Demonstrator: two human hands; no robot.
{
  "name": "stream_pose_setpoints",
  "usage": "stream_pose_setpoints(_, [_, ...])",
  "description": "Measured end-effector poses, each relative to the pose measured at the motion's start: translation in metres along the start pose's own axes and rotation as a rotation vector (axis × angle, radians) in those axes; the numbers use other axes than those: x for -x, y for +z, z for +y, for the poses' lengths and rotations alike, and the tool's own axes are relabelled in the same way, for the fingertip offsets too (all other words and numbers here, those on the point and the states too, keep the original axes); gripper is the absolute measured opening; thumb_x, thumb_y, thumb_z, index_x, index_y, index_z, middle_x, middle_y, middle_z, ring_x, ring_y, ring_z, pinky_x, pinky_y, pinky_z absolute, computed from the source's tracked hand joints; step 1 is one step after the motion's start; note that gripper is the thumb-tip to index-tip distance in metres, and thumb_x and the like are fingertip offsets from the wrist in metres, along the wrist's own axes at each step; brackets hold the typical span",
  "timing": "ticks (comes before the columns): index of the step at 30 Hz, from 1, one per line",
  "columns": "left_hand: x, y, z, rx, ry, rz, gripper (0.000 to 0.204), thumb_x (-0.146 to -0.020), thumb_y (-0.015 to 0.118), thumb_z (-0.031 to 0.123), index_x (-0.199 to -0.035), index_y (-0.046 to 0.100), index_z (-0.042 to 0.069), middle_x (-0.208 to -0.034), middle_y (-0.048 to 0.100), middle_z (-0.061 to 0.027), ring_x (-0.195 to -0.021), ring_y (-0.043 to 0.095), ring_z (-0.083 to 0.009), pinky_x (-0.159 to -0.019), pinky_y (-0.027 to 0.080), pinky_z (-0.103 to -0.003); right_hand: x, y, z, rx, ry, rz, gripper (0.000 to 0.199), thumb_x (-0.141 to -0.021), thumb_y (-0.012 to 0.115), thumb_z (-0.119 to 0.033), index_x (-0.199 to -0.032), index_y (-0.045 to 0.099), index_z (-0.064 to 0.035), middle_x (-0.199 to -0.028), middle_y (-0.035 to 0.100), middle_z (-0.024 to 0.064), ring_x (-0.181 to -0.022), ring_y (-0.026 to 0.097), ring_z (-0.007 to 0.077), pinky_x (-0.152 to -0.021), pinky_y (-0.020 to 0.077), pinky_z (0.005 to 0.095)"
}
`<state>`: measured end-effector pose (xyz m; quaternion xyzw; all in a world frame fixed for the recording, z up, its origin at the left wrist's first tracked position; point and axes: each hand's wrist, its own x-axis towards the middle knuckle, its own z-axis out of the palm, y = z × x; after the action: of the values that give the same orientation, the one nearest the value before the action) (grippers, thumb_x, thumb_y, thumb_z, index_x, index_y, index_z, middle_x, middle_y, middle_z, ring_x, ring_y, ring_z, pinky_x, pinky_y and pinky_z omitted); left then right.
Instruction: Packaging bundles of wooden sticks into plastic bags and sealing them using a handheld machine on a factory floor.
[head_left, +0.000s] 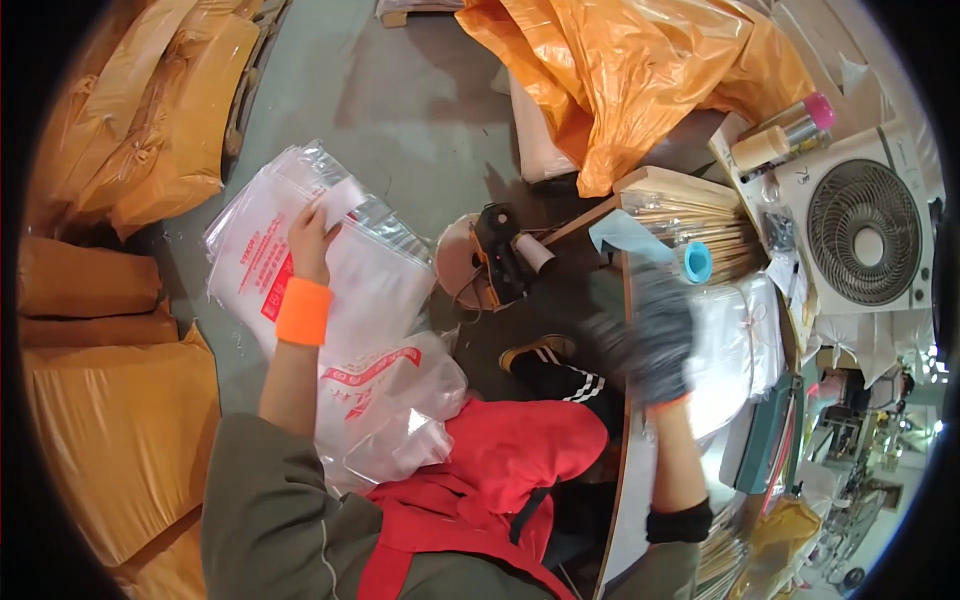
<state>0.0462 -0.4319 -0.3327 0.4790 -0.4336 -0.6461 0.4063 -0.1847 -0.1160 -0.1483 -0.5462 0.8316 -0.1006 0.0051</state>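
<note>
My left hand [313, 240], bare with an orange wristband, is over a stack of clear plastic bags [385, 265] printed in red. Its fingers are pinched at a whitish bag edge near the top of the stack. The stack slopes down to my lap, where a crumpled clear bag [400, 390] lies against my red apron [525, 445]. My right hand [655, 335] wears a dark grey glove and is smeared by motion, so its fingers cannot be made out. It hovers at the workbench edge, close to a pale blue sheet [630, 235] and a blue tape roll [697, 262].
Thin wooden sticks [690, 220] and bundled clear bags [745, 330] lie on the bench, with a fan [865, 232] behind. A black tool [500, 250] stands on a round stool-like surface. Orange sacks [120, 430] line the left; an orange sheet [650, 70] covers something ahead.
</note>
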Motion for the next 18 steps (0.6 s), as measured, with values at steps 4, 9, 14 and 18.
stream_pose_setpoints(4, [0.021, -0.032, -0.108, -0.112, -0.223, 0.071, 0.017, -0.087, 0.051, 0.016, -0.098, 0.055, 0.004, -0.071, 0.045, 0.0021, -0.069, 0.052, -0.0092, -0.066, 0.051, -0.029, 0.056, 0.106, -0.142, -0.478, -0.627, -0.264, 0.057, -0.068, 0.063, -0.030, -0.118, 0.048, -0.0068, -0.118, 0.050, 0.0139, -0.114, 0.043, 0.0335, -0.098, 0.0316, 0.0451])
stream_pose_setpoints(9, [0.052, -0.103, -0.170, -1.195, 0.559, -0.319, 0.023, -0.084, 0.052, 0.022, -0.102, 0.059, 0.009, -0.091, 0.059, -0.0152, -0.086, 0.056, -0.0299, -0.072, 0.045, -0.040, 0.111, 0.163, -0.167, -0.496, -0.584, -0.452, 0.026, -0.067, 0.056, -0.021, -0.090, 0.060, -0.0110, -0.082, 0.056, 0.0072, -0.080, 0.056, 0.0260, -0.074, 0.0435, 0.0391])
stream_pose_setpoints(14, [0.097, -0.237, -0.240, -1.465, 0.347, -1.495, 0.043, -0.082, 0.052, 0.046, -0.121, 0.051, 0.028, -0.126, 0.048, -0.0061, -0.122, 0.034, -0.0338, -0.100, 0.027, -0.049, 0.120, 0.147, -0.147, -0.853, -0.350, 0.230, 0.019, -0.062, 0.056, -0.016, -0.080, 0.059, -0.0112, -0.074, 0.056, 0.0082, -0.071, 0.055, 0.0261, -0.066, 0.0436, 0.0379])
stream_pose_setpoints(18, [0.103, -0.170, -0.252, -1.499, 0.637, -1.502, 0.049, -0.081, 0.052, 0.044, -0.122, 0.048, 0.019, -0.120, 0.050, -0.0087, -0.115, 0.038, -0.0337, -0.097, 0.030, -0.045, 0.064, 0.252, -0.165, -1.781, -0.634, 0.646, 0.005, -0.061, 0.054, -0.003, -0.059, 0.050, -0.0061, -0.062, 0.052, 0.0091, -0.058, 0.050, 0.0270, -0.053, 0.0421, 0.0381])
